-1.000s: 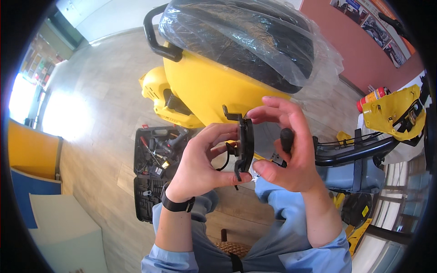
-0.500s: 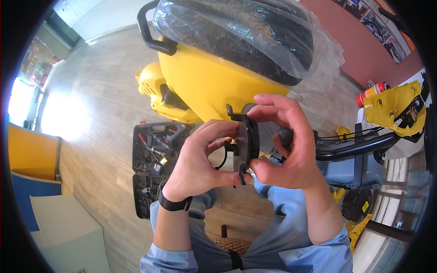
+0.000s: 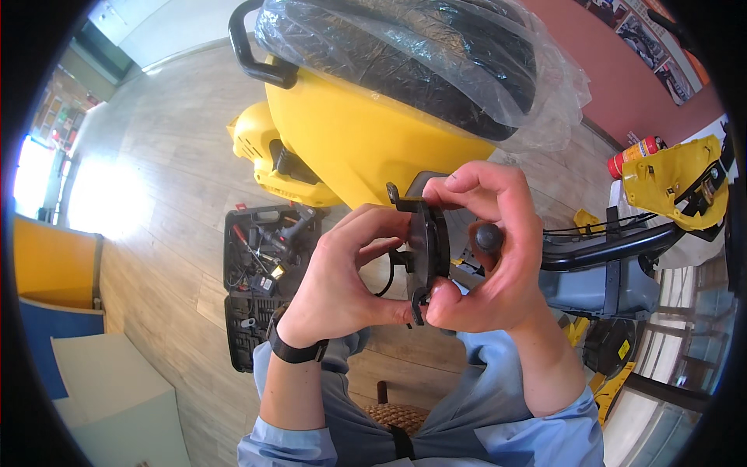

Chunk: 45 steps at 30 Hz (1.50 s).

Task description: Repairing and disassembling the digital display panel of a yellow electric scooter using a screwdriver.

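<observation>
Both hands hold a black plastic part (image 3: 429, 245) with bracket-like arms, seen nearly edge-on in front of my lap. My left hand (image 3: 342, 272) is curled round its left side, fingers at the top and thumb near the lower arm. A thin black cable (image 3: 389, 280) loops from that side. My right hand (image 3: 506, 257) grips the right edge between bent fingers and thumb. A black rounded knob-like end (image 3: 489, 238) shows within the curl of the right hand; the rest of that object is hidden.
Ahead stands a yellow scooter body (image 3: 342, 132) with a plastic-wrapped seat (image 3: 405, 62). An open tool case (image 3: 237, 335) lies on the floor at left. To the right are a black frame tube (image 3: 615, 253), a yellow panel (image 3: 669, 183) and a red fire extinguisher (image 3: 632, 158).
My right fingers have curled and shifted along the black part's edge, and the right thumb sits lower. The part has turned slightly; the left hand keeps nearly the same grip.
</observation>
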Available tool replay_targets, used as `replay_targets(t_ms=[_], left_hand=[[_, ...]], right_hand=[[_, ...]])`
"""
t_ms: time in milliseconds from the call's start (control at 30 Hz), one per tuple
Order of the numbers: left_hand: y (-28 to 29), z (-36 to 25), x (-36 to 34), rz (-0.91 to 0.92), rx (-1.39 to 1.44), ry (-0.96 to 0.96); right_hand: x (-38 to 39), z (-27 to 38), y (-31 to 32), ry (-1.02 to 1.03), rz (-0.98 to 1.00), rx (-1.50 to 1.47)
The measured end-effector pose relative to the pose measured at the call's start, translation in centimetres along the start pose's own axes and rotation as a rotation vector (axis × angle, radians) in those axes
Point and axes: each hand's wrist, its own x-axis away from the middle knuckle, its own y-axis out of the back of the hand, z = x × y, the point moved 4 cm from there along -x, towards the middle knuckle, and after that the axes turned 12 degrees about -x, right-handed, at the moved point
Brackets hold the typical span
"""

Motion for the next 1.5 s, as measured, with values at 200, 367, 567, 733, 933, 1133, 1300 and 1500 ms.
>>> replay_targets(t_ms=[200, 367, 567, 733, 933, 1133, 1300, 1500], left_hand=[[-0.1, -0.2, 0.0, 0.014, 0.052, 0.033], [0.3, -0.7, 0.4, -0.016, 0.124, 0.041], [0.0, -1.1, 1.7, 0.167, 0.708, 0.025], [-1.1, 0.0, 3.4, 0.201, 0.959, 0.041], [-2.3, 0.6, 3.5, 0.407, 1.274, -0.187], [-2.3, 0.2, 3.5, 0.412, 1.203, -0.067], [-0.8, 0.1, 2.2, 0.292, 0.635, 0.055], [-0.6, -0.2, 1.4, 0.262, 0.482, 0.113]], right_hand=[[0.2, -0.1, -0.2, -0.015, -0.009, 0.004], [-0.2, 0.2, -0.5, -0.036, 0.109, 0.023], [-0.5, 2.6, -0.5, -0.018, 0.052, -0.069], [-0.4, 4.7, -0.8, 0.110, 0.050, 0.053], [-0.3, 5.3, -1.0, 0.173, 0.033, 0.026], [0.0, 4.8, -0.9, 0.139, 0.009, 0.008], [0.4, 3.2, -0.7, -0.097, -0.092, -0.046], [0.5, 2.0, -0.3, -0.310, -0.173, -0.122]])
